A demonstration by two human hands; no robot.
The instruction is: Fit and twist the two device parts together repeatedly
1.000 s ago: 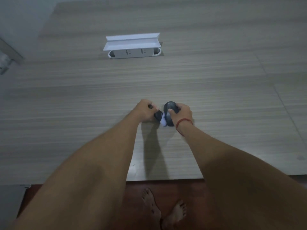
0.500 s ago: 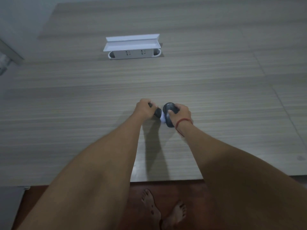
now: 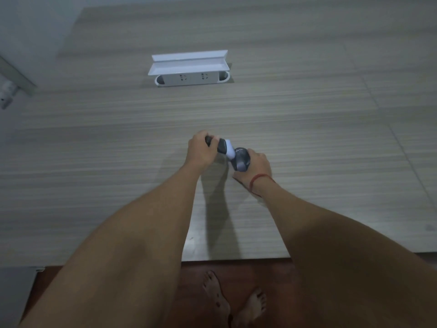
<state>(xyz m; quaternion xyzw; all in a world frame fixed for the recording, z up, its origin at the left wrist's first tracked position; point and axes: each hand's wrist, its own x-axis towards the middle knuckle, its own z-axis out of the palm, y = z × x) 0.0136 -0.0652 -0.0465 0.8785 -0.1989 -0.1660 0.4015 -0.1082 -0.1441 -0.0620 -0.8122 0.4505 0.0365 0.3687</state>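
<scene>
Bare-armed and sleeveless up to the frame's edge, barefoot too, with only a thin red string bracelet (image 3: 259,179) tied around the wrist below the right hand (image 3: 257,163).

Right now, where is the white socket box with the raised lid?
In the head view the white socket box with the raised lid sits set into the wood-grain table, up the middle and slightly left, well beyond both hands and apart from the dark device they hold.

Office or home desk (image 3: 307,114), built-in socket box (image 3: 191,78)
</scene>
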